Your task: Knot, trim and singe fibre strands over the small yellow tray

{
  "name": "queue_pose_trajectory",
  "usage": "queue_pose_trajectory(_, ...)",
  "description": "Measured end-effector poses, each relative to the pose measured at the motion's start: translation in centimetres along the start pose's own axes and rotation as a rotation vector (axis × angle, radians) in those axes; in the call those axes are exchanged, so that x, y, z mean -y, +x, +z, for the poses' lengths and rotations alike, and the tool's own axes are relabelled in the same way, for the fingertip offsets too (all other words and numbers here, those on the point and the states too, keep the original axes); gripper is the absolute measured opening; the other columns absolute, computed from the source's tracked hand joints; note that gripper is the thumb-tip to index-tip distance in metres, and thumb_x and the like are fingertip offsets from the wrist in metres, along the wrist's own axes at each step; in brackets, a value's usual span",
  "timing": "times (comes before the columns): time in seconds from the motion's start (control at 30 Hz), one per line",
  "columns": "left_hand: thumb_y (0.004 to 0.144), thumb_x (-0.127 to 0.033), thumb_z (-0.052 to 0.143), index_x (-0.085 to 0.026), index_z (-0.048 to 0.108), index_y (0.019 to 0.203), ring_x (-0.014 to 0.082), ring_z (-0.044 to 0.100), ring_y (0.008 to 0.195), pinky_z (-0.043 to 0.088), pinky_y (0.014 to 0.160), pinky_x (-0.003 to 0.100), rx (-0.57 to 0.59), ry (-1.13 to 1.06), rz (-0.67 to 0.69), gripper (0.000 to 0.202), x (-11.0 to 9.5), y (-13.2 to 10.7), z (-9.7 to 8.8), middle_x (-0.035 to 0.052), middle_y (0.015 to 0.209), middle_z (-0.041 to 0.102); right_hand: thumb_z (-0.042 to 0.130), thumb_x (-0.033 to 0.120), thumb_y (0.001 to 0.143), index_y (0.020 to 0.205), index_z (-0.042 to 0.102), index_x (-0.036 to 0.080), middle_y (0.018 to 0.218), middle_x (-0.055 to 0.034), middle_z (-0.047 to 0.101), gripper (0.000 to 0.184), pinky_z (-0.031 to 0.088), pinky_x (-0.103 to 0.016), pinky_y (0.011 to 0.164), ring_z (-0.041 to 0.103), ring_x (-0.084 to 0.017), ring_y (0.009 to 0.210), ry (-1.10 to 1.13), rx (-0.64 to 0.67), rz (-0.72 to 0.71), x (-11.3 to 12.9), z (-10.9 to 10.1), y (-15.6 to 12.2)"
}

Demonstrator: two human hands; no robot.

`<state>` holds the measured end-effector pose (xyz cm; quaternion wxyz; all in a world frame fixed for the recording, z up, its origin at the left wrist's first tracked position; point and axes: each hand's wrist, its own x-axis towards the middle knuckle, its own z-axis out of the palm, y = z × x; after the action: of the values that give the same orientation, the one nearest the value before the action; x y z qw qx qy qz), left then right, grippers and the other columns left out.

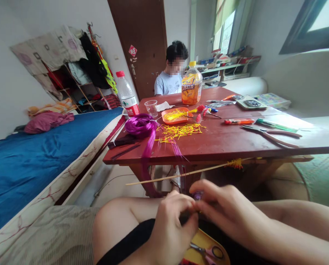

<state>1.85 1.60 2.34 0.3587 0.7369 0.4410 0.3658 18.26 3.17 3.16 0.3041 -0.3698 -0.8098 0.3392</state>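
Note:
Over my lap, my left hand [174, 217] and my right hand [225, 204] meet with fingertips pinched together. A small purple piece [197, 195] shows between the fingers of my right hand; its kind is hard to make out. What the left fingertips grip is hidden. Below the hands lies a yellow tray [204, 241] holding scissors [210, 253] with dark and pink handles. Just beyond my hands, a thin stick [178, 176] with a yellow-red tuft [235, 163] stretches along the table's front edge. A purple thread bundle [142, 127] hangs over that edge.
On the red table [216, 141] are yellow stamen-like stems [181, 130], an orange dish [190, 118], pliers [273, 135], a cutter [239, 122], a phone [251, 103], a cup [151, 108] and two bottles. Another person [170, 79] sits opposite. A bed [51, 147] stands at left.

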Motion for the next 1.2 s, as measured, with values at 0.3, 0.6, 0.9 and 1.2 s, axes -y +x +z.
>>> queue_pose_trajectory(0.3,0.051,-0.017,0.066,-0.014,0.055,0.054,0.0066,0.039,0.047,0.032,0.052,0.019,0.070,-0.925,-0.828,0.011,0.5,0.6,0.3,-0.0040,0.049,0.047,0.021,0.011,0.092,0.088,0.062,0.011,0.063,-0.0074,0.065,0.041,0.049,-0.028,0.057,0.059,-0.016,0.052,-0.662,-0.081,-0.756,0.1,-0.8,-1.0)
queue_pose_trajectory(0.6,0.076,-0.004,0.046,-0.015,0.059,0.070,0.0152,0.049,0.071,0.043,0.064,0.026,-0.227,0.389,0.499,0.018,0.7,-0.8,0.6,0.0062,0.079,0.054,0.047,0.030,0.083,0.071,0.053,0.017,0.049,0.0056,0.049,0.018,0.034,-0.017,0.037,0.045,-0.007,0.037,0.458,0.058,0.347,-0.2,1.0,0.4)
queue_pose_trajectory(0.9,0.068,-0.010,0.054,-0.015,0.058,0.059,0.0143,0.050,0.062,0.037,0.060,0.026,0.038,-0.084,-0.065,0.011,0.0,-0.1,0.0,0.0026,0.066,0.062,0.040,0.026,0.088,0.083,0.053,0.017,0.060,-0.0008,0.061,0.016,0.047,-0.022,0.048,0.056,-0.012,0.050,0.020,0.014,-0.068,0.2,-0.2,-0.4)
queue_pose_trajectory(1.2,0.056,-0.014,0.060,-0.015,0.056,0.057,0.0107,0.046,0.057,0.036,0.059,0.023,0.132,-0.687,-0.695,0.004,-0.7,0.2,0.1,0.0004,0.060,0.053,0.018,0.011,0.092,0.078,0.063,0.012,0.059,-0.0062,0.065,0.048,0.051,-0.027,0.064,0.059,-0.015,0.049,-0.506,-0.081,-0.647,0.9,-0.8,-1.1)
